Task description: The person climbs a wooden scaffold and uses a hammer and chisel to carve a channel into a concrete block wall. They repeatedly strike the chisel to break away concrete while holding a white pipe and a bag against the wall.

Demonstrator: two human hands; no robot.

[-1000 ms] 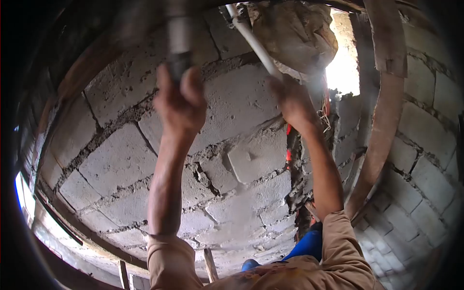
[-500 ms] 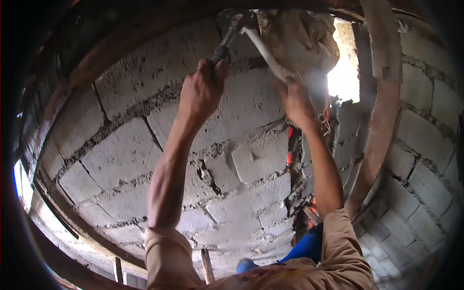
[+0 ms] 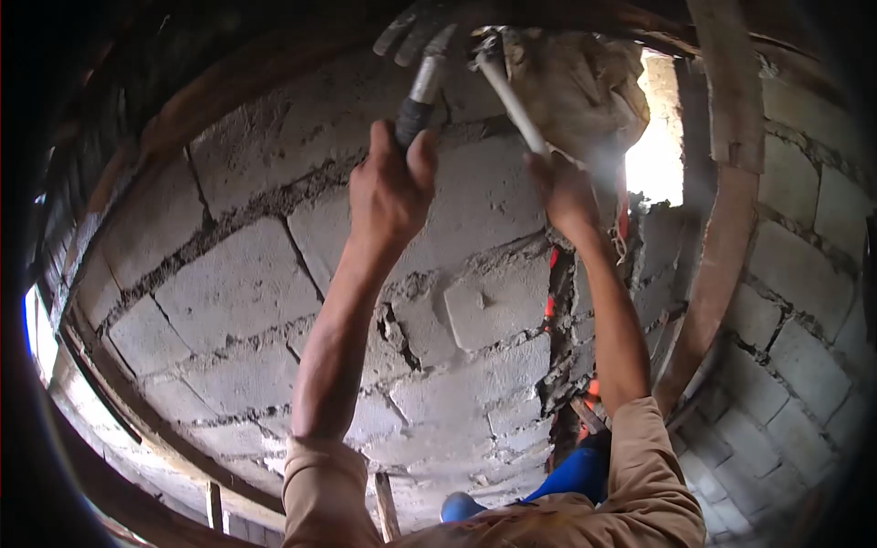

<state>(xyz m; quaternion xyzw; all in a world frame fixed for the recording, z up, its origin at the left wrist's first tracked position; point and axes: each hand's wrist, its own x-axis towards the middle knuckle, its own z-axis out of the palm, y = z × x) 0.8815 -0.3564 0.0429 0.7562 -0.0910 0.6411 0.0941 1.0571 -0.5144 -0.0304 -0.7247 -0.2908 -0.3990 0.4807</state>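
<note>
My left hand (image 3: 391,187) is wrapped round the dark grip of a claw hammer (image 3: 426,84), raised at the upper middle. The hammer's metal head is blurred near the dark beam. To its right, my right hand (image 3: 565,194) is closed round the lower end of a pale rod (image 3: 512,102). This rod slants up to the left, and its upper end is by the beam and some dark material. Behind my right hand hangs a crumpled brown sack (image 3: 575,91). The hammer head and the rod's top appear apart.
A grey block wall (image 3: 237,283) fills the background. A wooden post (image 3: 717,247) stands on the right beside a bright opening (image 3: 656,137). Orange tubing (image 3: 550,306) runs down a broken gap in the wall. Blue cloth (image 3: 580,473) shows below.
The hammer has swung, and its head now appears larger and further left. My left hand has shifted slightly right and down. My right hand and the rod sit slightly further right in view.
</note>
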